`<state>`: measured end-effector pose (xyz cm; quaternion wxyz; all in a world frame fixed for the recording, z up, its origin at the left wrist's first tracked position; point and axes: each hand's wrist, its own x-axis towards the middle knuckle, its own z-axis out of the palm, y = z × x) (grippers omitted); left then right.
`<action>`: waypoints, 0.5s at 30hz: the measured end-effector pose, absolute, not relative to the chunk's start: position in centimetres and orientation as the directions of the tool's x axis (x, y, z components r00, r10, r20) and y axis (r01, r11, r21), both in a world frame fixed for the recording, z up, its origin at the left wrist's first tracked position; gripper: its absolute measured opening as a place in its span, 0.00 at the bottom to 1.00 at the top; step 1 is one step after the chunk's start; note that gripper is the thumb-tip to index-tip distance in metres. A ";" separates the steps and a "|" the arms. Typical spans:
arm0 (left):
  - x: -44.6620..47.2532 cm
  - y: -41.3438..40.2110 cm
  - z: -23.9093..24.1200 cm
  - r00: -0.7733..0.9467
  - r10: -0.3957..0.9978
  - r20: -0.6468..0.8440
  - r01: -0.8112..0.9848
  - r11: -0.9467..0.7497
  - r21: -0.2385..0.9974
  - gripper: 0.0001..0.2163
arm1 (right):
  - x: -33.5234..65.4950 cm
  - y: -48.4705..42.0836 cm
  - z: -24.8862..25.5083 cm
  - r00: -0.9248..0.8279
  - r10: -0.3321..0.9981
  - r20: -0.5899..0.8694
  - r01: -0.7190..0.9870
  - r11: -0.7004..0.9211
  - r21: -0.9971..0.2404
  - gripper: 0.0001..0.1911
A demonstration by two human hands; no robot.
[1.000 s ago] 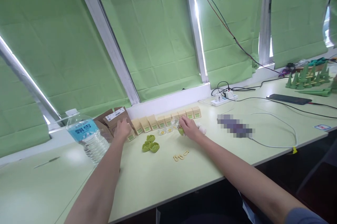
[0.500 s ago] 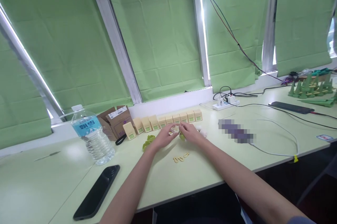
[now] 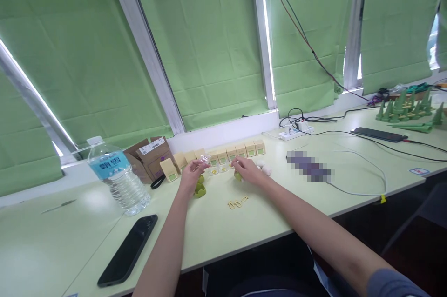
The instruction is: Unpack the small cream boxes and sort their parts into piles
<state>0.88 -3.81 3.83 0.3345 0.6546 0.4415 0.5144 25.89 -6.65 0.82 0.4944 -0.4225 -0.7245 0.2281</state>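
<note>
L to R: we had a btl (image 3: 120,178) far L, then our L hand (image 3: 191,177), fingertips pinching a clear pc (image 3: 205,159) just by green pcs (image 3: 200,190); clear cubes (image 3: 213,172) sat btwn hands, nr box row (image 3: 232,153). Our R hand (image 3: 246,170) had fingers bent over another green pc (image 3: 238,176), couldn't tell if gripped.

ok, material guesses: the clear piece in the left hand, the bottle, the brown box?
Clear piece in the left hand: probably plastic, glossy; see-through with bright glints, though too small to rule out glass.
Bottle: likely plastic, glossy; transparent, ridged walls.
Brown box: looks like cardboard, matte; folded flaps.
</note>
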 end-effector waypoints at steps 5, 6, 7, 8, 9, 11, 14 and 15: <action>0.6 -3.8 4.1 0.027 0.923 0.383 0.213 -0.380 0.900 0.25 | 25.9 -6.7 0.9 -0.148 0.847 0.511 0.393 0.525 -0.755 0.11; 0.6 -3.8 4.2 0.018 0.922 0.386 0.239 -0.379 0.894 0.26 | 25.9 -6.7 0.9 -0.146 0.846 0.513 0.394 0.526 -0.754 0.11; 0.6 -3.9 4.2 0.011 0.922 0.388 0.266 -0.376 0.888 0.26 | 25.9 -6.8 0.9 -0.147 0.844 0.516 0.395 0.528 -0.752 0.11; 0.6 -3.9 4.3 0.009 0.922 0.388 0.280 -0.375 0.884 0.25 | 25.9 -6.8 1.0 -0.147 0.843 0.518 0.397 0.530 -0.749 0.11; 0.6 -4.0 4.3 0.013 0.921 0.389 0.276 -0.377 0.884 0.24 | 25.9 -6.9 1.0 -0.150 0.841 0.520 0.398 0.533 -0.747 0.11; 0.6 -4.0 4.4 0.025 0.924 0.382 0.220 -0.378 0.899 0.19 | 25.9 -7.0 1.1 -0.152 0.838 0.524 0.399 0.537 -0.744 0.12; 0.5 -4.0 4.5 0.021 0.934 0.357 0.116 -0.357 0.927 0.18 | 25.8 -7.2 1.3 -0.151 0.838 0.525 0.395 0.537 -0.745 0.12; 0.4 -3.9 4.6 0.001 0.939 0.345 0.109 -0.343 0.933 0.18 | 25.8 -7.2 1.3 -0.150 0.838 0.524 0.395 0.537 -0.746 0.12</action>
